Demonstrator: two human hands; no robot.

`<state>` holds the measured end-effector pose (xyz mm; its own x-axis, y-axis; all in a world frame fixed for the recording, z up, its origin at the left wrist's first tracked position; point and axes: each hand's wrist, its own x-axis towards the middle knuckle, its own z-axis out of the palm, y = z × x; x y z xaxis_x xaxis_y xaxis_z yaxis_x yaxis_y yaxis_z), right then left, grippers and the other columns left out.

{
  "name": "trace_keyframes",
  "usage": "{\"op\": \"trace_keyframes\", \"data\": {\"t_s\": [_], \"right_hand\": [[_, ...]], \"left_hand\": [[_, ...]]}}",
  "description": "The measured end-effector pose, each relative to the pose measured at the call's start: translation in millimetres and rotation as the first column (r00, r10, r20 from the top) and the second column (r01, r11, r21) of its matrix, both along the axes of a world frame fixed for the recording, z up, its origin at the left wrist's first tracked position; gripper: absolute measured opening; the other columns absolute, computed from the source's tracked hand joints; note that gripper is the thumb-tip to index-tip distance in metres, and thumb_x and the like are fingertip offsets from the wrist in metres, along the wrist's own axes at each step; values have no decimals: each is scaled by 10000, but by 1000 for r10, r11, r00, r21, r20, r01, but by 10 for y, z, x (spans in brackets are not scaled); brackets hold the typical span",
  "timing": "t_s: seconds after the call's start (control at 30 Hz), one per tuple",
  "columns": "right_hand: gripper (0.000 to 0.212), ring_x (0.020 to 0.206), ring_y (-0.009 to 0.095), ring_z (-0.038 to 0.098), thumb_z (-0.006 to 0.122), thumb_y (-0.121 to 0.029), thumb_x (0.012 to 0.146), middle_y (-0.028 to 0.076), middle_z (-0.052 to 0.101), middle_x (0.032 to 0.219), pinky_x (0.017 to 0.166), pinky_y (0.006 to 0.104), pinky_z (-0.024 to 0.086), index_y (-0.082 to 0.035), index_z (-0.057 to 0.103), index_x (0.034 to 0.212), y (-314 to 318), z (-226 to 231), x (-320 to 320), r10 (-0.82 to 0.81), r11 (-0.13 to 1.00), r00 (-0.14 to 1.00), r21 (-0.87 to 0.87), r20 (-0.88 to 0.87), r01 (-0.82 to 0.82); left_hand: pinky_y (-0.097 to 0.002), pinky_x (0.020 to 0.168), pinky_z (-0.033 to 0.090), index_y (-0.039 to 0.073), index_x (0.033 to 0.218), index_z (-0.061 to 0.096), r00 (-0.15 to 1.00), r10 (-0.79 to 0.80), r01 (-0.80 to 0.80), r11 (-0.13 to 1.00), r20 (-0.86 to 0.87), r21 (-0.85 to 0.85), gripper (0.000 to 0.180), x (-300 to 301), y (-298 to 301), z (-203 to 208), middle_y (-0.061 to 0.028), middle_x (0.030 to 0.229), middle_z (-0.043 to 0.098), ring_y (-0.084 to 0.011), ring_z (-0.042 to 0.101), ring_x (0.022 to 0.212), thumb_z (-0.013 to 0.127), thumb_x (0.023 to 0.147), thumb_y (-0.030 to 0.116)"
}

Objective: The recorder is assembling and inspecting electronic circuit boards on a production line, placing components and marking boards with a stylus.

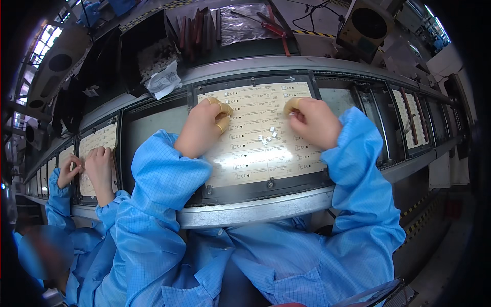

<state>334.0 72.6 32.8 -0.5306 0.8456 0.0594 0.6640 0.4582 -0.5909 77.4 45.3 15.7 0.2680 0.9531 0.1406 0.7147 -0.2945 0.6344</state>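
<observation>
A cream printed circuit board panel [245,176] lies in a dark carrier frame [225,194] in front of me. My left hand [204,128] rests at its left part, fingers closed and bent down to the surface. Yellow finger cots cover its fingertips, and whatever they hold is hidden. Over the panel's right part, my right hand [314,122] is closed in a pinch, a yellow cot on its forefinger. A tiny white part shows faintly between the finger and thumb. Several small white parts [268,137] lie loose on the panel between my hands.
Metal rails [255,209] border the conveyor line. Beyond it stand a black bin of white parts [156,56], a crumpled plastic bag [163,81] and a red-handled screwdriver [271,26]. At left, a co-worker's hands [97,166] work over another panel. Another carrier [411,117] sits at right.
</observation>
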Motion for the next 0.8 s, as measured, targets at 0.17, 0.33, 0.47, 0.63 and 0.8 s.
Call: {"op": "trace_keyframes", "data": {"t_s": [0.17, 0.33, 0.47, 0.63, 0.8], "right_hand": [[164, 645, 206, 580, 594, -52, 758, 111, 582, 740, 616, 301, 477, -16, 618, 917, -41, 39, 226, -83, 995, 995, -61, -53, 80], [156, 631, 173, 563, 590, -43, 766, 96, 579, 730, 607, 283, 473, -10, 617, 916, -69, 5, 306, -145, 987, 988, -77, -60, 140], [143, 634, 83, 521, 588, -22, 783, 43, 568, 711, 604, 217, 457, -8, 608, 924, -79, -16, 262, -153, 984, 982, -106, -109, 142], [144, 658, 101, 556, 604, -23, 782, 55, 590, 735, 622, 230, 474, -13, 605, 926, -37, -78, 281, -166, 979, 983, -129, -72, 156], [138, 709, 196, 594, 622, -29, 785, 100, 598, 824, 656, 277, 489, -16, 608, 921, -17, -175, 286, -43, 999, 997, 21, -60, 44]], "left_hand": [[-375, 748, 482, 5, 915, 646, 998, -19, 18, 1000, -63, -26, 158, 13, -16, 7, -187, 873, 607, -331, 591, 817, 602, 779, 71], [-391, 801, 466, -5, 911, 646, 988, -9, 18, 998, -152, 60, 165, 57, -40, 30, -183, 883, 610, -344, 574, 855, 589, 775, 67], [-343, 726, 485, 9, 925, 645, 978, -19, 46, 991, -206, 128, 155, 25, -36, -21, -162, 851, 598, -304, 576, 799, 622, 780, 60], [-380, 820, 460, 5, 941, 636, 964, -85, 124, 982, -252, 144, 184, 37, -23, -33, -157, 912, 607, -321, 555, 904, 571, 779, 65], [-367, 777, 470, 12, 990, 602, 925, -70, 164, 960, -374, 226, 212, 113, -87, 11, -143, 899, 590, -317, 550, 875, 597, 783, 56]]}}
